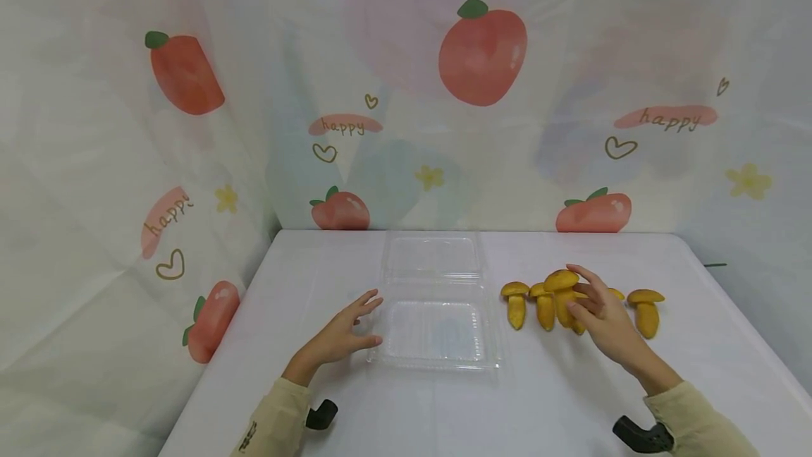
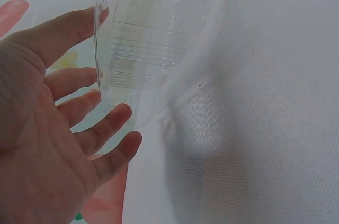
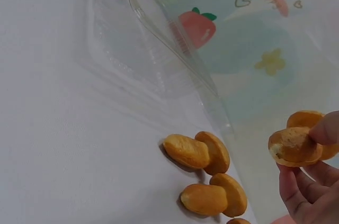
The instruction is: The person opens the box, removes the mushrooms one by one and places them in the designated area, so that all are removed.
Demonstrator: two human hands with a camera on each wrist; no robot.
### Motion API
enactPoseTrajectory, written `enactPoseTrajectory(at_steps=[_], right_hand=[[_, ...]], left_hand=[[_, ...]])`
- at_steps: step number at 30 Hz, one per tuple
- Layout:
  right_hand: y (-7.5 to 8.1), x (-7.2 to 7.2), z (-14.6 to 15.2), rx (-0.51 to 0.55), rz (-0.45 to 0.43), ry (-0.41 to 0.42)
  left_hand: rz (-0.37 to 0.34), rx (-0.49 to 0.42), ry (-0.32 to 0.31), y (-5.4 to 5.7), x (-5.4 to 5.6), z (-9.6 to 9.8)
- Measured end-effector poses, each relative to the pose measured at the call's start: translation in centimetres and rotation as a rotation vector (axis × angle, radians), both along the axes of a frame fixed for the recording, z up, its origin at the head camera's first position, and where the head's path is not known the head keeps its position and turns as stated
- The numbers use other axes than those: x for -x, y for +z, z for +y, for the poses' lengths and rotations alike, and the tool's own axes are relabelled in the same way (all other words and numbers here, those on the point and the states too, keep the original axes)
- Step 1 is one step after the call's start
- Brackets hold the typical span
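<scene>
A clear plastic clamshell container [image 1: 431,365] lies open on the table, lid folded back toward the wall. At its left edge is my left hand [image 1: 339,333], fingers spread; in the left wrist view the fingertips [image 2: 123,112] are right at the container's rim [image 2: 100,49]. My right hand [image 1: 612,330] pinches a yellow-brown toy mushroom [image 1: 562,296] between thumb and fingers, cap up, above the row of other mushrooms. The right wrist view shows this held mushroom [image 3: 295,144] with its stem end toward the camera.
Several similar mushrooms lie right of the container, among them a left one [image 1: 516,307], its neighbour [image 1: 544,309] and a far-right one [image 1: 646,314]. Others are partly hidden behind my right hand. A fruit-printed cloth wall [image 1: 406,90] borders the white table [image 1: 444,415].
</scene>
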State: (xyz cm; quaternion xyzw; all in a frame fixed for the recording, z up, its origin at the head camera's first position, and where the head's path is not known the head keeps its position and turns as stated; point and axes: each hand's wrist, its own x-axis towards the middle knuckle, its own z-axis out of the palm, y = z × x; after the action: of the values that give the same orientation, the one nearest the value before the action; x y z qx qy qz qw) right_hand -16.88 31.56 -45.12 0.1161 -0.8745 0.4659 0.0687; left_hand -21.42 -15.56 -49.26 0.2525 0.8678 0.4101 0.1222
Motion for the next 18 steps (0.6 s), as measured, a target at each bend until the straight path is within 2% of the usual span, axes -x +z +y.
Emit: enactPoseTrajectory(at_steps=[8, 18], right_hand=[[-0.4, -0.2, 1.4, -0.019, 0.086, -0.026], [-0.4, -0.3, 3.0, -0.032, 0.042, -0.016]], left_hand=[[-0.007, -0.006, 0.001, 0.1, -0.1, 0.0], [-0.011, 0.002, 0.006, 0.3, -0.2, 0.1]])
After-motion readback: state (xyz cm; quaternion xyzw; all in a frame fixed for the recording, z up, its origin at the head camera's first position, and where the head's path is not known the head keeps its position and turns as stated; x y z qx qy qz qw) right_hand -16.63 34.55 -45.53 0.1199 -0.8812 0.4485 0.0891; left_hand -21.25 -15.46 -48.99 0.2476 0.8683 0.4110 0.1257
